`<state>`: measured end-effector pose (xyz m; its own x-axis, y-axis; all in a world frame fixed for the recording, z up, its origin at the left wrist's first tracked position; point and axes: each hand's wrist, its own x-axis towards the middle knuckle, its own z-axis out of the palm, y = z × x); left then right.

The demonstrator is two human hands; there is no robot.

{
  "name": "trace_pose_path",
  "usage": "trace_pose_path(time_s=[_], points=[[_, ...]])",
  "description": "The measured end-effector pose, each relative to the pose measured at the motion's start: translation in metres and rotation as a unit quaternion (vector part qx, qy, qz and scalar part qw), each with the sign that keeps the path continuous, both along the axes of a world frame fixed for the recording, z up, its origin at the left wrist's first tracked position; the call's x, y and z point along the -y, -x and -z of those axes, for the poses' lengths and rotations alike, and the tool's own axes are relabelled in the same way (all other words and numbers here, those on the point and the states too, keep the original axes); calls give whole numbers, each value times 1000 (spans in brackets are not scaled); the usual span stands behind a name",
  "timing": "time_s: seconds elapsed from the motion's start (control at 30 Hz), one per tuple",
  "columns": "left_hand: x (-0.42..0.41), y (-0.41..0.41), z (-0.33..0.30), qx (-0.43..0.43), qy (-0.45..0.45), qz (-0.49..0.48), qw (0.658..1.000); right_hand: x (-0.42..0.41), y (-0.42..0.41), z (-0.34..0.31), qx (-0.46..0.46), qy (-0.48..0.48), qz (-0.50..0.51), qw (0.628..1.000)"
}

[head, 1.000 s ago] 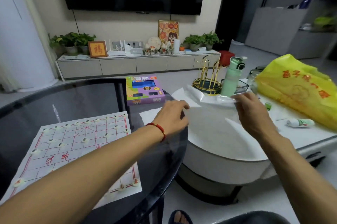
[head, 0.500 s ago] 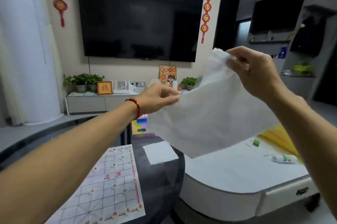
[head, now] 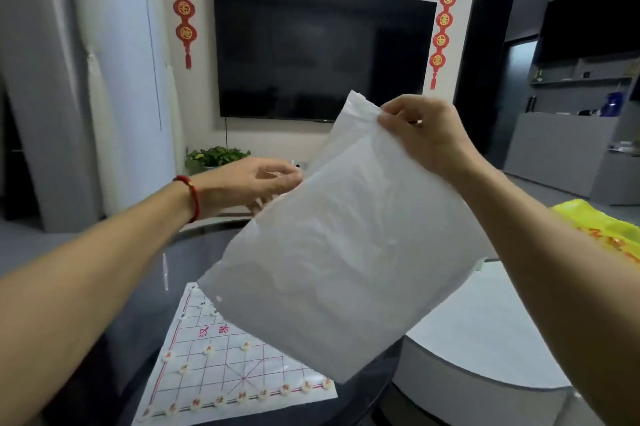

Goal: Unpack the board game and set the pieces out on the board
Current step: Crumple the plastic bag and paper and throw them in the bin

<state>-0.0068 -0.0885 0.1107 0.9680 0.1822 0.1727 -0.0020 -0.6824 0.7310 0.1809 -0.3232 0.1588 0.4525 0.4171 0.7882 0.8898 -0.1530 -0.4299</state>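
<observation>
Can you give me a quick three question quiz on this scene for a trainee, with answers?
1. True or false: the right hand pinches the top corner of the translucent plastic bag.
2. Which lies on the dark round table? A) Chinese chess board B) laptop C) kettle
3. Fill in: the left hand wears a red ____ at the wrist.

Key: 1 true; 2 A; 3 bracelet.
</observation>
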Motion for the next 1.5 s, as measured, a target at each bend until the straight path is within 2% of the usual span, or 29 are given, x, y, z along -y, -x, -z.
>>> trace_pose_path(time_s=[0.07, 0.17, 0.23, 0.3, 0.33, 0.4, 0.47, 0.5, 0.57, 0.6, 0.63, 0.73, 0.77, 0.83, 0.93, 0.97, 1.07, 1.13, 1.17, 1.23, 1.3, 1.33, 1.4, 1.5], points=[[-4, 9, 3, 9, 65, 39, 997, -22, 14, -2, 8, 8, -24, 1000], [-19, 29, 10, 76, 146, 4, 986, -41, 23, -11, 7, -4, -45, 999], [-37, 46, 11, 136, 203, -43, 969, -42, 20, -14, -34, -25, -39, 998], [-62, 64, 13, 181, 264, -100, 942, -40, 15, 6, -140, -50, -13, 989], [-74, 72, 16, 194, 303, -123, 925, -42, 14, 28, -241, -60, -31, 968], [-95, 84, 30, 212, 375, -167, 887, -56, 26, 89, -438, 5, -160, 884], [-108, 92, 49, 196, 398, -210, 871, -83, 57, 147, -505, 100, -344, 785], [-114, 98, 59, 187, 399, -233, 867, -100, 74, 163, -519, 93, -398, 750], [-121, 109, 74, 179, 396, -269, 859, -124, 91, 175, -546, 30, -419, 725], [-127, 118, 80, 181, 394, -288, 854, -133, 95, 174, -551, 13, -419, 721], [-135, 128, 84, 182, 396, -302, 848, -141, 96, 172, -539, 17, -414, 734], [-154, 159, 94, 165, 374, -323, 854, -155, 100, 170, -440, 79, -343, 826], [-157, 167, 97, 166, 358, -335, 855, -159, 103, 173, -419, 79, -322, 845], [-163, 175, 103, 187, 312, -378, 851, -164, 111, 176, -417, 57, -296, 857], [-165, 179, 110, 227, 186, -427, 855, -170, 116, 182, -443, 40, -280, 851], [-166, 179, 112, 229, 183, -431, 853, -172, 118, 184, -449, 35, -273, 850], [-158, 182, 118, 173, 352, -359, 847, -177, 125, 187, -488, 8, -254, 835], [-150, 185, 125, 129, 391, -321, 853, -175, 123, 185, -547, 18, -264, 794], [-151, 185, 130, 138, 390, -322, 852, -173, 121, 184, -579, 36, -293, 760], [-155, 188, 132, 194, 387, -339, 835, -165, 117, 181, -624, 62, -376, 682], [-164, 193, 125, 247, 369, -365, 819, -161, 117, 182, -612, 101, -436, 652], [-168, 196, 120, 268, 361, -375, 811, -160, 119, 185, -596, 136, -449, 652], [-177, 203, 109, 303, 352, -384, 798, -162, 133, 186, -549, 193, -439, 684], [-185, 218, 100, 323, 309, -396, 802, -176, 152, 183, -527, 161, -419, 722]])
